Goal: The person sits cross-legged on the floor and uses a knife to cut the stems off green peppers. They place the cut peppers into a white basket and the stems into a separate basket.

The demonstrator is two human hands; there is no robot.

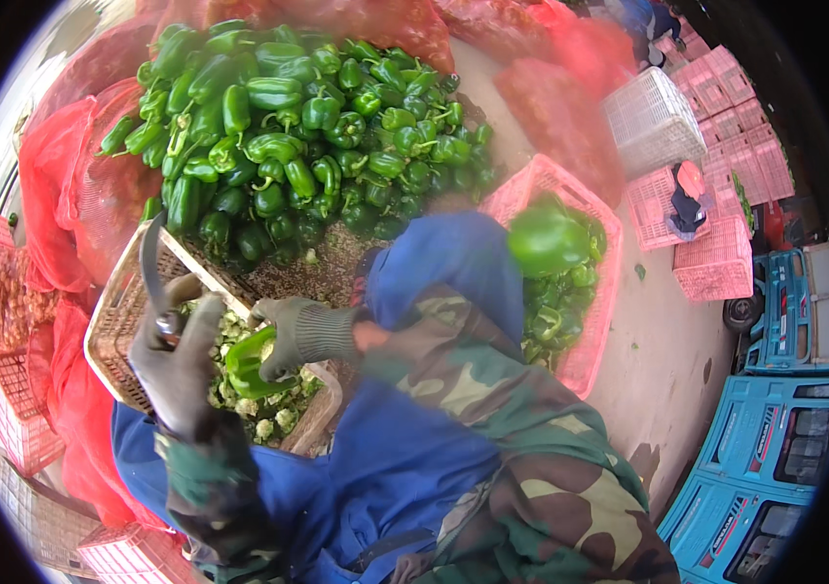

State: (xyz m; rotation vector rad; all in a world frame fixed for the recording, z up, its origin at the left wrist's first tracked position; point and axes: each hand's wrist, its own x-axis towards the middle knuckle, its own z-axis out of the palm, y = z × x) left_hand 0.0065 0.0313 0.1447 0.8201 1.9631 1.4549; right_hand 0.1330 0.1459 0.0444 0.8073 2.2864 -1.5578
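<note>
My left hand (pixel 180 358), in a grey-green glove, grips a knife with a curved blade (pixel 151 266) that points up and away from me. A cored green bell pepper (pixel 248 365) is in my gloved right hand (pixel 297 337), its hollow side partly showing. Both hands are over a cream plastic crate (pixel 111 321) standing between my knees. Cut pepper cores (pixel 285 420) with pale seeds lie in that crate. Beyond it spreads a large heap of whole green bell peppers (pixel 297 131). A blurred green pepper (pixel 549 237) appears above the pink crate (pixel 597 343) of peppers at my right.
Red mesh sacks (pixel 67 182) flank the heap, with more sacks (pixel 560 117) beyond on the right. Pink crates (pixel 743 160) and a white crate (pixel 654 120) are stacked at far right. Blue vehicles (pixel 757 431) stand at the right edge. Another person (pixel 651 25) is at the top right.
</note>
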